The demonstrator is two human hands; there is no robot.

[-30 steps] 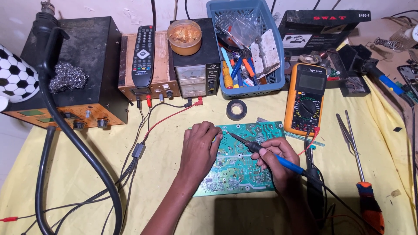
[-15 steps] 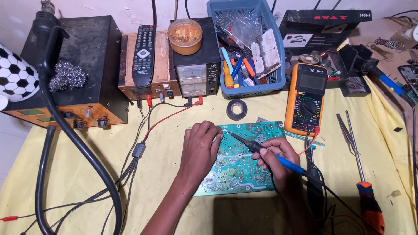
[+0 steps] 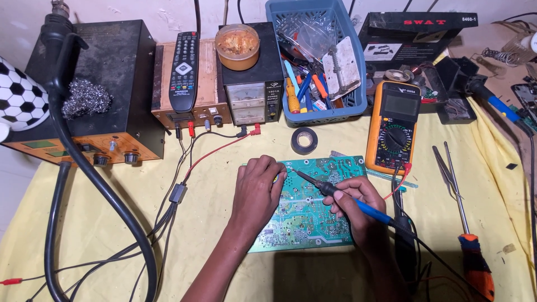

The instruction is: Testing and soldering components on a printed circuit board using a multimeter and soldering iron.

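Observation:
A green circuit board [image 3: 313, 215] lies solder side up on the yellow cloth. My left hand [image 3: 258, 190] rests palm down on the board's left part, fingers curled at its upper left corner. My right hand [image 3: 353, 200] grips a soldering iron [image 3: 335, 194] with a blue handle like a pen. Its dark tip points up and left and touches the board close to my left fingertips. The iron's cable runs off to the lower right.
An orange multimeter [image 3: 393, 126] lies right of the board, a roll of black tape [image 3: 304, 140] behind it. Tweezers [image 3: 447, 168] and an orange-handled screwdriver [image 3: 472, 257] lie at the right. Power supplies [image 3: 249, 95], a remote [image 3: 184, 70], a blue tool basket [image 3: 319, 61] and a thick black hose [image 3: 106, 196] stand behind and left.
The iron's tip has crept slightly up and left toward my left fingertips. Both hands otherwise stay in place on the board.

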